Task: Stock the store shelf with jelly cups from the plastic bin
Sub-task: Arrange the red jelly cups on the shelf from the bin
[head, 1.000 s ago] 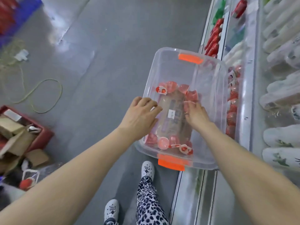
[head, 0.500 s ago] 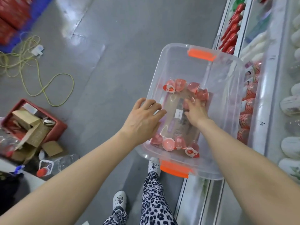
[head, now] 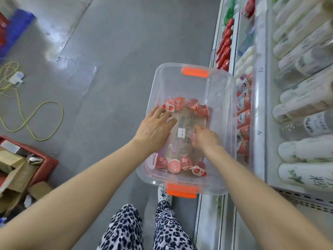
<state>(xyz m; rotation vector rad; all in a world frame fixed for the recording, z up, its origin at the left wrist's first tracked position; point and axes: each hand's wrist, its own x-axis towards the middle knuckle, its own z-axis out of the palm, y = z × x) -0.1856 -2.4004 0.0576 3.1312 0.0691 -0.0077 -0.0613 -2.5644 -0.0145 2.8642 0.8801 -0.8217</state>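
Cups: jelly cups [head: 173, 166] lie in 2 clusters on the floor of the bin [head: 221, 98], at its far and near ends.
Left hand [head: 155, 129]: fingers spread flat over the bin's left wall, tips by the far cluster.
Right hand [head: 205, 139]: curled at the bin's middle, apparently pinching 1 jelly cup [head: 193, 136].
Handling: probably light, slick and squashable; grip by the rim.
Room: tall bin walls; shelf [head: 257, 105] just right of the bin, so lift straight up.
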